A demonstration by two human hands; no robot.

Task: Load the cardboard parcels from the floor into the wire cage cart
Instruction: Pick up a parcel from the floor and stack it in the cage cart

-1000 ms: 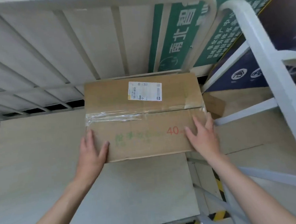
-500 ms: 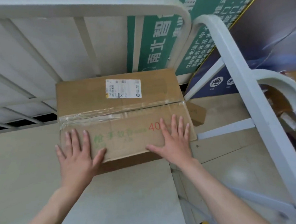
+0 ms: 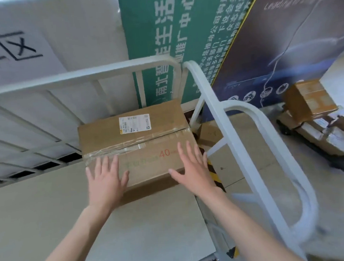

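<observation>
Parcel (image 3: 133, 137) in cart (image 3: 124, 67), spread hands (image 3: 106, 179) (image 3: 193, 169) over it

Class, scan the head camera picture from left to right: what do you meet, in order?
White sign with black characters → left hand → right hand → cart's white side rail → stacked parcels beyond it. The taped parcel under both hands spans them, so it is left out.

White sign (image 3: 13, 49) w/ black chars at left, green banner (image 3: 154, 43), dark poster (image 3: 281, 36) at rt, black-yellow floor tape (image 3: 215, 178) below.
</observation>
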